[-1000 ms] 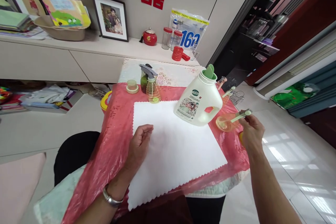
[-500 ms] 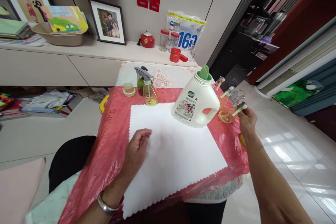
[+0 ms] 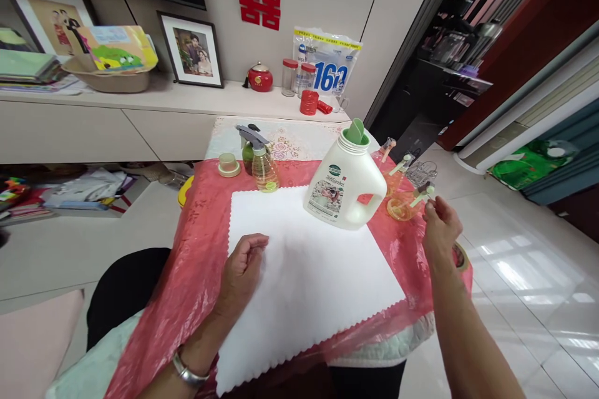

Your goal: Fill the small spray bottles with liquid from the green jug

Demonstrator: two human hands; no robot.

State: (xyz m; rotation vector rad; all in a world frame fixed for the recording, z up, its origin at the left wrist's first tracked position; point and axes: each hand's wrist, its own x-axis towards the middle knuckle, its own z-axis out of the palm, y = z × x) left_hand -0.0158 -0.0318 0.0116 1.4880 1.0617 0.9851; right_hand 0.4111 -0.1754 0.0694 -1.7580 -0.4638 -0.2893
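Observation:
My left hand (image 3: 243, 265) rests loosely curled on a white cloth (image 3: 304, 287) with a zigzag edge. Nothing shows in its fingers. At the table's right side, my right hand (image 3: 442, 227) is pinched at the nozzle end of a clear spray bottle (image 3: 400, 207) holding amber liquid; its fingertips partly hide the contact. Two similar spray bottles stand just behind, one with a pale green trigger (image 3: 401, 164). A large white detergent jug (image 3: 346, 181) with a green spout stands uncapped at the cloth's far edge. Left of it is another spray bottle (image 3: 265, 171) with a grey head.
A pale green cap (image 3: 229, 164) sits on the red plastic table cover (image 3: 196, 218), near a dark green bottle (image 3: 248, 153). A tape roll (image 3: 461, 257) lies by my right forearm. Behind, a cabinet ledge (image 3: 187, 100) holds jars, a red pot (image 3: 260, 78) and picture frames.
My right forearm has shifted left and the hand has turned slightly at the nozzle, uncovering the tape roll. My left hand and the jug stay put; the view has tilted a little.

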